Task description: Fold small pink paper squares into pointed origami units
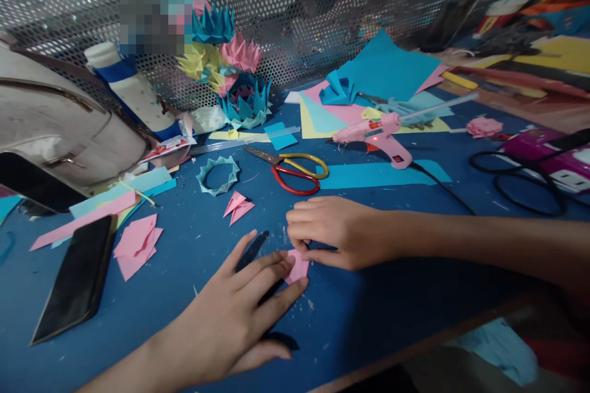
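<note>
Right now the small pink paper (299, 268) lies on the blue table (179, 252) just beyond my left fingertips and under the front of my right fingers, caught between the two hands. My left hand (237, 310) is spread wide, palm down, gripping nothing: two middle fingers press the paper's left side, the index fingertip touches its lower right corner, and the little finger and thumb stand off on either side. My right hand (341, 230) is half curled at the paper's upper right edge, thumb low (whether it really pinches the paper, I can't tell, since my fingers cover that edge). Just beyond lie the scissors (276, 165), with one red and one yellow handle, and a blue strip (369, 177) beside them; the pink glue gun (380, 133) stands behind my right hand, and a folded pink piece (238, 206) lies beyond my left.
</note>
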The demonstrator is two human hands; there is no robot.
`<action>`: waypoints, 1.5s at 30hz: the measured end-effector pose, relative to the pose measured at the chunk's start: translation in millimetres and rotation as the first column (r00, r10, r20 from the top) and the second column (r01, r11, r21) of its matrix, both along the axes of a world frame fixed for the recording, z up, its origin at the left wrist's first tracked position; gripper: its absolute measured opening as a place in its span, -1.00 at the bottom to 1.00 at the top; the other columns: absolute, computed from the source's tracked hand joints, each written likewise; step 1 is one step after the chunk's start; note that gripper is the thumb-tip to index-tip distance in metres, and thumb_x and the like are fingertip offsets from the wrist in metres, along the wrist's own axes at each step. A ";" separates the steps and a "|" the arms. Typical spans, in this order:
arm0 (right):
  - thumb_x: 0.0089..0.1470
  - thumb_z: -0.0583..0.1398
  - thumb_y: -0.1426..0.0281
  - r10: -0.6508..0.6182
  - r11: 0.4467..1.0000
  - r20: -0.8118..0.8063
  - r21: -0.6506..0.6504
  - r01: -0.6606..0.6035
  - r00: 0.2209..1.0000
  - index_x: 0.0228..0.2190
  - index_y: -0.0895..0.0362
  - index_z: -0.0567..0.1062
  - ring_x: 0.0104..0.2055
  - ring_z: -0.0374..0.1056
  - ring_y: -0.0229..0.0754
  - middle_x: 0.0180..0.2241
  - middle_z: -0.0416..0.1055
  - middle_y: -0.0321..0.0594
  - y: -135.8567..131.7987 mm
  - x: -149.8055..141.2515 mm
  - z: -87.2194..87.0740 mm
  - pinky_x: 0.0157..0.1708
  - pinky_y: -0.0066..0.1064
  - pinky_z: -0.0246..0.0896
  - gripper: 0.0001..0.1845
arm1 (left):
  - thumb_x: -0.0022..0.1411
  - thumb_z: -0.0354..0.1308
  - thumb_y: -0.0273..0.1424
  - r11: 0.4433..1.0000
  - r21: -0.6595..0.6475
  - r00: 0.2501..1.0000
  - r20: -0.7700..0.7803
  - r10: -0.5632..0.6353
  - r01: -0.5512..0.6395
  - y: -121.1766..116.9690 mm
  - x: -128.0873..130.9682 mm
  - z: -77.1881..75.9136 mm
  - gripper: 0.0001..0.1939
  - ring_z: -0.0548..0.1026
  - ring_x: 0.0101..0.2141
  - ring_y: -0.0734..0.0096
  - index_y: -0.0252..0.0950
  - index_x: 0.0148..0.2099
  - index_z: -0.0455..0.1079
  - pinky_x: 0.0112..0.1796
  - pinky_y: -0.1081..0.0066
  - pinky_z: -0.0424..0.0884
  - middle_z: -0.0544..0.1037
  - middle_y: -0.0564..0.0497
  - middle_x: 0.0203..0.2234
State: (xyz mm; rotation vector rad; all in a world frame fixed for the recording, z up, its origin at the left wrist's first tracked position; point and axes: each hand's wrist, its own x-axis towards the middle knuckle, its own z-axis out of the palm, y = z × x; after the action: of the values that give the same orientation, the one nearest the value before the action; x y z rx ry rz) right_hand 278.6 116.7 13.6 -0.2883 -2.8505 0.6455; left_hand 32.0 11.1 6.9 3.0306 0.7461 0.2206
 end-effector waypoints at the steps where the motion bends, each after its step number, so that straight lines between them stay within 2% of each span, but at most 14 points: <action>1: 0.32 0.09 0.39 -0.002 1.000 -0.001 -0.001 0.002 1.000 -0.35 0.17 0.42 -0.29 0.20 -0.21 -0.34 0.38 -0.21 0.0 -0.1 0.1 -0.28 -0.36 0.05 -0.80 | 0.51 -0.20 0.01 1.000 -0.002 1.000 -0.003 -0.002 0.002 -0.2 -0.3 0.3 -0.32 0.26 0.27 0.08 -0.37 0.40 0.16 0.34 -0.12 -0.43 0.42 -0.20 0.16; 12: 0.31 0.10 0.39 -0.004 1.000 0.002 -0.001 0.004 1.000 -0.35 0.18 0.42 -0.29 0.20 -0.21 -0.34 0.38 -0.21 -0.2 0.2 0.4 -0.27 -0.36 0.05 -0.81 | 0.50 -0.16 0.02 1.000 0.020 1.000 -0.019 -0.022 0.023 -2.4 -4.2 4.7 -0.35 0.28 0.27 0.02 -0.32 0.36 0.24 0.33 -0.15 -0.43 0.41 -0.25 0.19; 17: 0.31 0.09 0.39 0.002 1.000 -0.002 0.011 -0.002 1.000 -0.36 0.17 0.42 -0.29 0.19 -0.21 -0.34 0.38 -0.21 -0.2 -0.6 -1.1 -0.27 -0.36 0.04 -0.80 | 0.47 -0.10 0.04 0.999 0.014 0.999 -0.018 -0.045 0.046 -0.7 -6.8 5.7 -0.36 0.28 0.28 -0.02 -0.28 0.37 0.24 0.32 -0.22 -0.31 0.38 -0.31 0.21; 20: 0.32 0.09 0.39 0.001 1.000 -0.004 0.013 -0.001 1.000 -0.36 0.18 0.42 -0.29 0.19 -0.21 -0.34 0.38 -0.20 -0.3 -0.5 -2.3 -0.27 -0.36 0.03 -0.80 | 0.47 -0.15 0.06 0.999 0.018 0.999 0.002 -0.035 0.035 -0.5 -4.5 4.8 -0.34 0.28 0.27 0.01 -0.25 0.39 0.21 0.33 -0.18 -0.30 0.40 -0.27 0.19; 23: 0.33 0.09 0.38 0.007 1.000 -0.014 0.026 -0.007 1.000 -0.35 0.18 0.42 -0.29 0.18 -0.20 -0.33 0.37 -0.19 -0.4 -0.1 -3.5 -0.28 -0.36 0.03 -0.79 | 0.48 -0.21 0.08 1.000 0.016 1.000 0.025 0.001 -0.001 -1.0 0.1 3.5 -0.29 0.32 0.24 0.08 -0.30 0.40 0.18 0.35 -0.10 -0.37 0.44 -0.20 0.15; 27: 0.34 0.08 0.37 0.014 0.999 -0.005 0.052 -0.013 1.000 -0.34 0.18 0.42 -0.29 0.18 -0.19 -0.32 0.37 -0.18 -0.8 0.3 -4.7 -0.27 -0.34 0.02 -0.78 | 0.46 -0.17 0.09 1.000 0.006 0.999 0.036 0.030 -0.030 -2.1 4.3 1.9 -0.25 0.31 0.24 0.11 -0.41 0.37 0.20 0.36 -0.08 -0.41 0.44 -0.19 0.14; 31: 0.35 0.06 0.36 0.015 0.996 0.001 0.091 -0.015 1.000 -0.32 0.18 0.42 -0.28 0.17 -0.17 -0.31 0.36 -0.16 -1.6 0.7 -5.3 -0.27 -0.33 0.02 -0.78 | 0.45 -0.12 0.08 0.999 0.001 0.999 0.035 0.037 -0.037 -3.3 4.6 1.5 -0.26 0.32 0.23 0.08 -0.41 0.37 0.21 0.36 -0.14 -0.32 0.43 -0.21 0.13; 36: 0.35 0.06 0.37 0.016 0.995 0.002 0.093 -0.016 1.000 -0.32 0.17 0.41 -0.28 0.17 -0.18 -0.31 0.35 -0.18 -1.0 0.6 -6.0 -0.27 -0.34 0.03 -0.79 | 0.42 -0.08 0.10 1.000 -0.008 1.000 -0.011 0.012 -0.012 -3.3 0.0 6.9 -0.25 0.30 0.25 0.04 -0.35 0.38 0.19 0.35 -0.15 -0.30 0.42 -0.23 0.16; 41: 0.34 0.06 0.37 0.020 0.997 0.014 0.076 -0.021 1.000 -0.33 0.17 0.40 -0.28 0.18 -0.19 -0.32 0.35 -0.19 0.8 -0.3 -5.0 -0.27 -0.34 0.04 -0.78 | 0.42 -0.06 0.10 0.997 -0.046 0.995 -0.075 -0.065 0.062 0.8 -6.6 13.8 -0.26 0.25 0.29 -0.07 -0.34 0.39 0.18 0.31 -0.27 -0.20 0.35 -0.34 0.23; 45: 0.33 0.07 0.37 0.018 0.998 0.011 0.052 -0.019 1.000 -0.34 0.17 0.40 -0.29 0.18 -0.19 -0.32 0.36 -0.19 -0.2 -0.6 -3.5 -0.27 -0.35 0.04 -0.79 | 0.43 -0.09 0.10 0.998 -0.043 0.998 -0.010 -0.054 0.054 1.4 -5.1 7.7 -0.28 0.28 0.27 -0.06 -0.32 0.37 0.21 0.30 -0.29 -0.15 0.39 -0.34 0.19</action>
State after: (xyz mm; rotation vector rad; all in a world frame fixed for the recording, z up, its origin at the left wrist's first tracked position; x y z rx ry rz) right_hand 278.0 116.5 10.0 -0.2585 -2.8784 0.5738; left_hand 26.9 12.5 14.7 3.0090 0.6595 0.1851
